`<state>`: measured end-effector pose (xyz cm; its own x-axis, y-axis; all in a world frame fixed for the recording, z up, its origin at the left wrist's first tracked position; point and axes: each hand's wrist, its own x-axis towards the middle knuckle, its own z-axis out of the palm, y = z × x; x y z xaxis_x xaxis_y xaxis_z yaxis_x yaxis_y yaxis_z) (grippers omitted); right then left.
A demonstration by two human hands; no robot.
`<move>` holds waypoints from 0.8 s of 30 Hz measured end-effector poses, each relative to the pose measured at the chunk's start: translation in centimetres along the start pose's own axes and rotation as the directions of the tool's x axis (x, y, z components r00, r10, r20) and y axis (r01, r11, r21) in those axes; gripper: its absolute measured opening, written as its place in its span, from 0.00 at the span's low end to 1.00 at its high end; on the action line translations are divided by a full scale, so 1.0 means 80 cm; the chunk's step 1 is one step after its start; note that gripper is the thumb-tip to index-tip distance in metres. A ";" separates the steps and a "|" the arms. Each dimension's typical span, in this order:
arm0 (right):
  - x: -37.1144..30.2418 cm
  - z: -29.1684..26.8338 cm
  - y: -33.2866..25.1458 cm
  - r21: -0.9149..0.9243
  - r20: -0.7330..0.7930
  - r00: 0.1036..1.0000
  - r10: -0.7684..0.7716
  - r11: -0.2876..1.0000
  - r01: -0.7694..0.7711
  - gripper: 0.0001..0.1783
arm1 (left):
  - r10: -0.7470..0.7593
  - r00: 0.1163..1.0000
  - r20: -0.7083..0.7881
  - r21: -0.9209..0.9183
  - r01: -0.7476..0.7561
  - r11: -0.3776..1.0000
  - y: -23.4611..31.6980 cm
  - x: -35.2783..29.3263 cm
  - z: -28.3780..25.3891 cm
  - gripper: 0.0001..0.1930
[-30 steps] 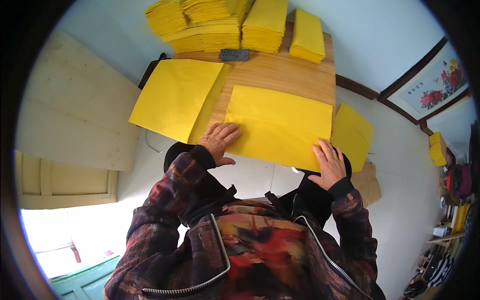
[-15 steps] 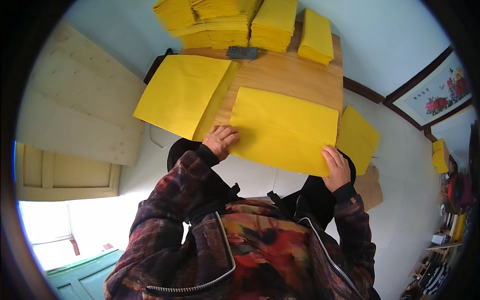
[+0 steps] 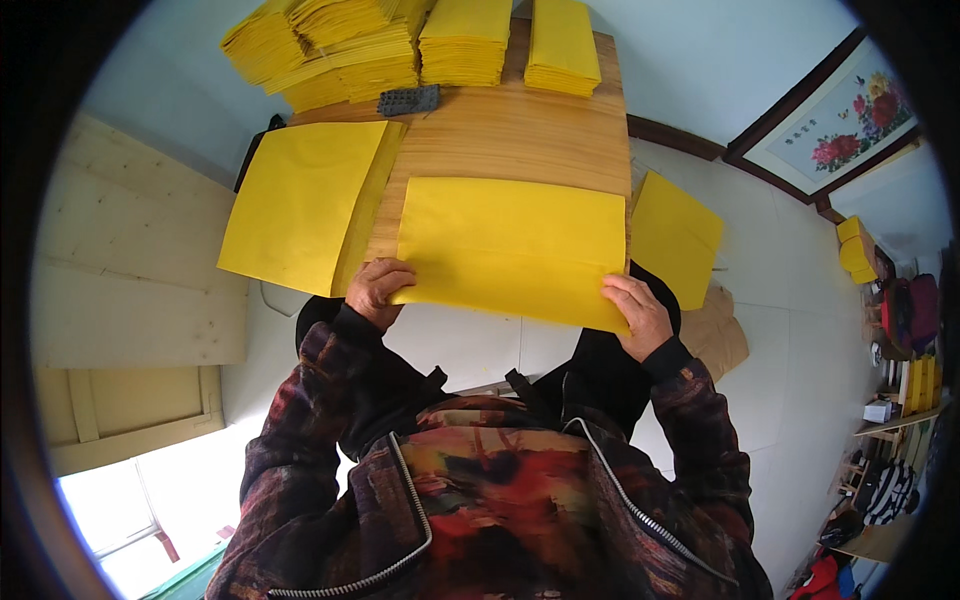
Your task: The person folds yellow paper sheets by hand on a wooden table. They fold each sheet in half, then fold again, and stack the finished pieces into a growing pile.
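A wide yellow paper sheet (image 3: 515,225) lies in front of me, its near part reaching past the table's front edge over my lap. My left hand (image 3: 378,292) closes its fingers on the near left corner. At the near right corner my right hand (image 3: 638,312) pinches the paper, fingers on top; the thumb is largely hidden. A faint crease runs across the sheet. Left of it, beside my left hand, rests a pile of larger yellow paper sheets (image 3: 300,205), with a strip of lower ones showing along its right side.
Thick yellow paper stacks (image 3: 465,45) stand along the far side of the wooden table (image 3: 500,125). A dark grey textured block (image 3: 408,100) lies before them. Beyond the table's right edge are more yellow paper (image 3: 678,235) and brown paper (image 3: 720,335). A framed flower picture (image 3: 835,120) stands right.
The view has shifted, so the table appears further left. Both hands keep hold of the sheet; its near edge has come up slightly and it looks shallower from front to back.
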<state>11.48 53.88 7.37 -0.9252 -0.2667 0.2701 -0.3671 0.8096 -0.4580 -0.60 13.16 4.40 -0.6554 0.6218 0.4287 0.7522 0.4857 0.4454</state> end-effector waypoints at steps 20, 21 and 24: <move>0.072 0.007 0.058 0.248 0.089 0.885 0.457 0.850 -0.464 0.14 | -0.629 0.759 0.168 -0.561 0.599 0.572 -0.012 0.060 0.005 0.12; 0.073 0.008 0.057 0.238 0.056 0.889 0.455 0.858 -0.455 0.14 | -0.639 0.757 0.138 -0.501 0.610 0.614 -0.012 0.061 0.006 0.11; 0.077 0.009 0.048 0.179 -0.033 0.899 0.437 0.887 -0.425 0.13 | -0.640 0.767 0.034 -0.320 0.615 0.721 -0.012 0.064 0.008 0.09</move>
<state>4.33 54.97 6.66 -0.9888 0.1315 0.0702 0.0503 0.7379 -0.6730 -4.64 16.25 5.61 -0.9822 0.1868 0.0174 0.1168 0.5360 0.8361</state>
